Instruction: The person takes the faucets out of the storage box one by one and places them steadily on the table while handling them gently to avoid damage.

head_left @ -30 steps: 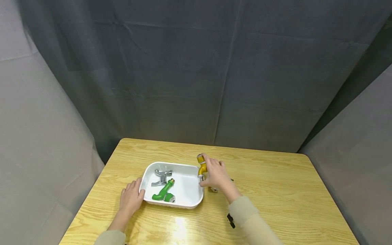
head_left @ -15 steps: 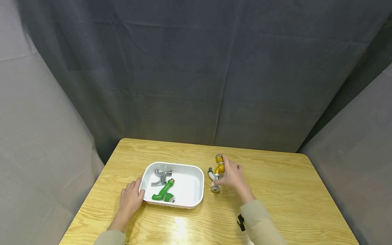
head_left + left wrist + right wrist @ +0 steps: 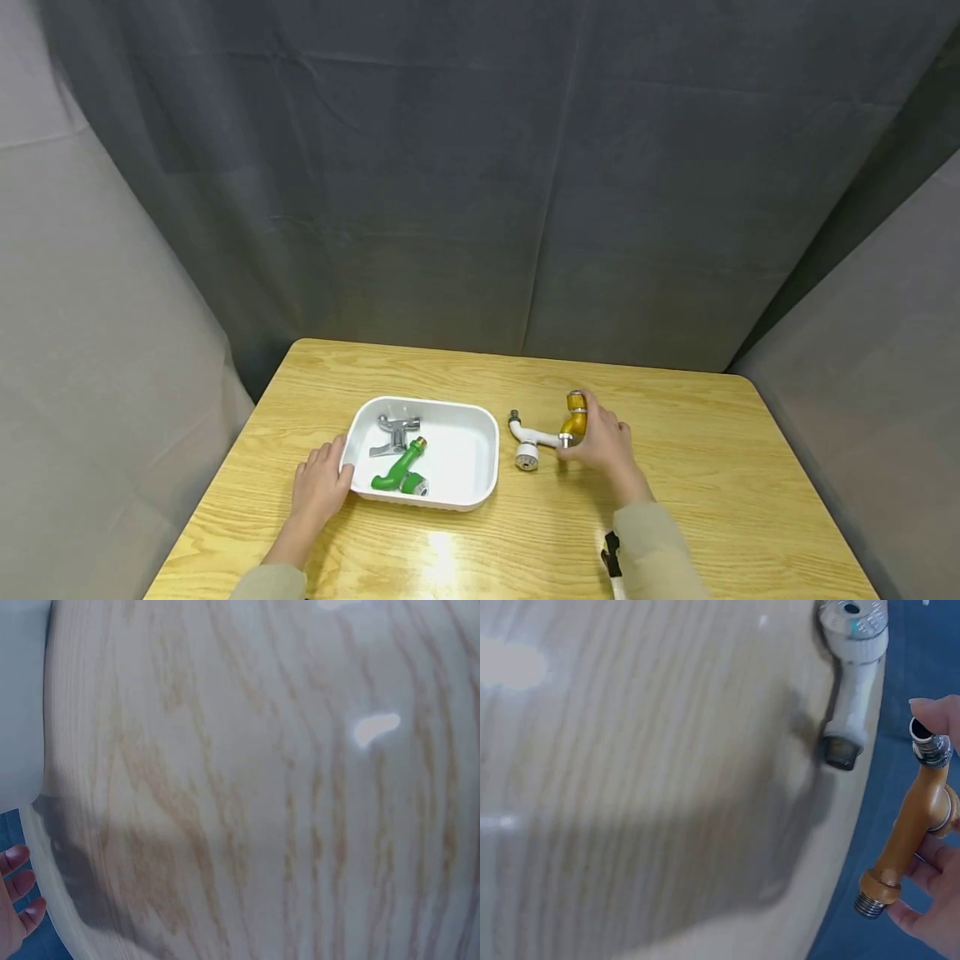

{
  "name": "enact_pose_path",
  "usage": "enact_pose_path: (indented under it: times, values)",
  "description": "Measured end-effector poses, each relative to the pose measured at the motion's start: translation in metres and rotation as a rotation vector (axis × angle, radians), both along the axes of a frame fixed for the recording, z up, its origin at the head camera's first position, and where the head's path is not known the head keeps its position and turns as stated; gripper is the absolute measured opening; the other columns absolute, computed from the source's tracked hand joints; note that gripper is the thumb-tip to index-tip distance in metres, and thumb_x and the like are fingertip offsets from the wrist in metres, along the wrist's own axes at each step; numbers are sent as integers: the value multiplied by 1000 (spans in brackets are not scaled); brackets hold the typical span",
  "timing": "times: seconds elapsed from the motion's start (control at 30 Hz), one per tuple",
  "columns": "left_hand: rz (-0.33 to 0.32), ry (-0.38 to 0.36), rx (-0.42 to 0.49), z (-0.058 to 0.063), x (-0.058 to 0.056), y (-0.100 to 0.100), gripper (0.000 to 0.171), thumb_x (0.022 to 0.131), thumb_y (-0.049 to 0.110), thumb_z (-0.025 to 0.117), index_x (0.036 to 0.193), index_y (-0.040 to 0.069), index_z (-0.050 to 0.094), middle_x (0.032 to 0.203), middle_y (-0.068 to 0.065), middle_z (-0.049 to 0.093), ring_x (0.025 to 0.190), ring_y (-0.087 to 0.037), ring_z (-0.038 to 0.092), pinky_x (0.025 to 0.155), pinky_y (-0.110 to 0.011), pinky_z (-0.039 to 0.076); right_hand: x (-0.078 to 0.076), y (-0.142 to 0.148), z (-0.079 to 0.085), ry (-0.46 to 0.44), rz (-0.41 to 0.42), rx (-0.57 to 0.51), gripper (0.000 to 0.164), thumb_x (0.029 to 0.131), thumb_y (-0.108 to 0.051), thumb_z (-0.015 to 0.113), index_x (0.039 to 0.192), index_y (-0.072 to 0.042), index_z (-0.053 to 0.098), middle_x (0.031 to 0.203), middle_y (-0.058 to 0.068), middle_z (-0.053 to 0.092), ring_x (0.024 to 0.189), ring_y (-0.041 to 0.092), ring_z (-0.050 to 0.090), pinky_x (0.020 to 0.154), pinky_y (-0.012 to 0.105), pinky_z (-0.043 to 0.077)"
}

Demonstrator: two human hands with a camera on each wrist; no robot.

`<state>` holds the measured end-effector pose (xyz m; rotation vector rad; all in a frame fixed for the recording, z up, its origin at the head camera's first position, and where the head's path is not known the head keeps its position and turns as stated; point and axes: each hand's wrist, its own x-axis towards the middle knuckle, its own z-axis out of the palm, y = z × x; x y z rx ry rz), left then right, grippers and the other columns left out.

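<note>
My right hand (image 3: 604, 442) grips a yellow tap (image 3: 576, 415) with metal ends, thumb at one end and fingers along the other side. The right wrist view shows this tap (image 3: 911, 832) tilted, with a threaded end pointing down. Just left of it on the table lies a white tap (image 3: 528, 442); in the head view the yellow one overlaps its end. My left hand (image 3: 321, 482) rests with relaxed fingers against the left end of a white tray (image 3: 457, 502). Inside the tray lie a chrome tap (image 3: 397, 433) and a green tap (image 3: 402, 472).
The wooden table (image 3: 720, 483) stretches right and forward of my hands. Behind it hangs a dark grey curtain (image 3: 420, 183), with lighter cloth (image 3: 112, 333) at the left side and more grey cloth (image 3: 870, 367) at the right.
My right hand has carried the yellow tap rightward, from over the tray's right rim to beyond the white tap, which now shows more fully. My left hand and the tray have stayed put.
</note>
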<state>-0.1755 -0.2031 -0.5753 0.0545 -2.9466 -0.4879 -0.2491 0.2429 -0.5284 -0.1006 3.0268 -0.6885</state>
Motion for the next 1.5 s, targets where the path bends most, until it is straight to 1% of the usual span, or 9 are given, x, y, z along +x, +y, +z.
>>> enact_pose_path:
  times: [0.1,0.3,0.37,0.57,0.77,1.07,1.2,1.3,1.5]
  values:
    - [0,9,0,0,0,0,47,88,26,41,132,7,41,113,-15,55,104,-33,49,78,-46,37,1,8,-6,-13,-14,-7,114,56,-41,83,144,-12,15,124,18,50,111,40,45,90,62,25]
    - [-11,11,2,1,-1,0,48,88,25,42,132,7,41,113,-16,55,104,-33,49,79,-47,38,6,20,-17,-40,-45,-21,111,58,-36,81,143,-8,16,117,19,52,105,40,47,87,61,26]
    - [-10,6,-1,0,-1,0,48,88,26,42,132,7,41,113,-16,55,104,-33,49,79,-47,38,7,24,-21,-56,-55,-22,111,58,-36,81,143,-8,15,116,19,52,104,39,48,87,61,26]
    - [-6,2,-4,0,0,-1,48,88,27,41,132,7,41,114,-16,54,104,-33,49,79,-47,38,10,32,-31,-106,-70,-37,112,59,-35,81,143,-7,12,118,23,50,106,41,46,87,63,24]
    - [-9,9,1,2,0,-1,48,88,26,42,132,6,41,113,-16,55,104,-33,49,79,-47,38,12,35,-38,-112,-80,-37,111,58,-37,81,143,-8,15,113,21,52,100,39,48,83,60,26]
    - [-6,12,-9,2,0,-1,48,88,26,43,132,7,42,112,-16,55,103,-33,50,78,-47,38,11,36,-44,-109,-62,-16,112,58,-39,81,143,-8,16,114,21,52,101,39,47,85,62,24]
    - [-4,13,-8,2,0,0,47,88,26,43,131,7,42,112,-16,55,102,-33,50,78,-47,38,11,36,-45,-109,-54,3,111,58,-39,81,143,-8,17,114,20,52,101,38,47,85,61,24]
    - [-5,14,-5,2,0,0,47,88,26,43,131,7,42,112,-16,55,102,-33,50,78,-47,38,12,36,-45,-115,-52,20,110,58,-39,81,143,-9,18,114,19,52,101,37,47,85,61,24]
    - [-7,14,-3,2,1,0,48,88,26,43,131,7,42,112,-16,55,102,-33,50,78,-47,39,16,33,-41,-116,-44,28,109,59,-37,80,143,-9,17,117,20,51,102,37,46,88,61,22]
